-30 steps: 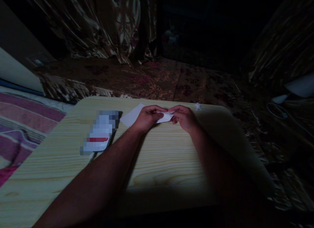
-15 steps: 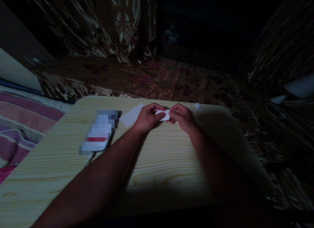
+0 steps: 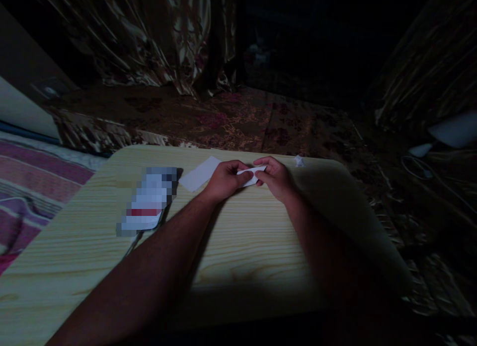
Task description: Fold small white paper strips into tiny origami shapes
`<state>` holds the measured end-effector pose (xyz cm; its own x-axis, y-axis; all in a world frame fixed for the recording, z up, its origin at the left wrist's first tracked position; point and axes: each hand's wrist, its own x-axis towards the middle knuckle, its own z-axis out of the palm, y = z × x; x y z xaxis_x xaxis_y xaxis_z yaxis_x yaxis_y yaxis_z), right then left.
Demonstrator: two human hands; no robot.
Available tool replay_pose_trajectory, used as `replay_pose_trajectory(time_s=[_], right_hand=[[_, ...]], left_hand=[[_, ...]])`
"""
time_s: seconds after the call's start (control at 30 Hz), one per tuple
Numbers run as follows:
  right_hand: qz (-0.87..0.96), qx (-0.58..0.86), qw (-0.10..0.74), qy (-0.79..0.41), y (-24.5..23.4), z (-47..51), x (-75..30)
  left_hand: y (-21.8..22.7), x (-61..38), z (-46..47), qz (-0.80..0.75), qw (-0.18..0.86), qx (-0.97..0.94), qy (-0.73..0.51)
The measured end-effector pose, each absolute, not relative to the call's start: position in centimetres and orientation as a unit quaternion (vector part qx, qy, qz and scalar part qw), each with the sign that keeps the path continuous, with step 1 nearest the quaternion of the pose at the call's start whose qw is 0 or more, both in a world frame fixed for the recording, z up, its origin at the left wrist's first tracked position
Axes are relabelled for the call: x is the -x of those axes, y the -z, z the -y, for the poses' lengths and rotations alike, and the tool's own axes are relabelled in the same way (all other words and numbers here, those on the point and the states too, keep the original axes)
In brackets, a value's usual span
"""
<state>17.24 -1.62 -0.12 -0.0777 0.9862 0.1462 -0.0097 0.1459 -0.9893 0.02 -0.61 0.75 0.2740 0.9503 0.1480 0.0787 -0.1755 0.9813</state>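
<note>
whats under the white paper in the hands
A bit of the right hand shows below the held paper, with the wooden table beneath. The paper's underside and most of what touches it are covered.

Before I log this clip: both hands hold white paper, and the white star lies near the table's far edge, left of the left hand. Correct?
Not the side: the head view shows the white star right of the right hand. The rest stands.
</note>
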Motion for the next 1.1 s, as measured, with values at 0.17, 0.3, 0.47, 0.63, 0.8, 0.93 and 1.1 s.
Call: replay_pose_trajectory(time_s=[0.17,0.3,0.47,0.63,0.8,0.93,1.1], right_hand=[[0.565,0.432,0.516,-0.477,0.23,1.6,-17.22],[0.564,0.445,0.511,-0.472,0.07,1.63,-17.16],[0.573,0.474,0.499,-0.444,-0.07,1.72,-17.17],[0.58,0.495,0.491,-0.422,-0.21,1.84,-17.22],[0.575,0.492,0.496,-0.425,-0.19,1.8,-17.15],[0.576,0.487,0.498,-0.427,-0.14,1.77,-17.12],[0.575,0.481,0.506,-0.425,-0.18,1.85,-17.11]], left_hand=[[-0.89,0.04,0.57,-0.418,0.462,-0.657,-0.425],[-0.65,0.13,0.41,-0.416,0.459,-0.659,-0.427],[-0.56,0.11,0.45,-0.408,0.461,-0.663,-0.427],[-0.62,0.09,0.53,-0.409,0.469,-0.663,-0.416],[-0.6,0.15,0.48,-0.415,0.488,-0.654,-0.402],[-0.67,0.15,0.5,-0.407,0.495,-0.654,-0.403],[-0.96,0.09,0.67,-0.41,0.514,-0.639,-0.398]])
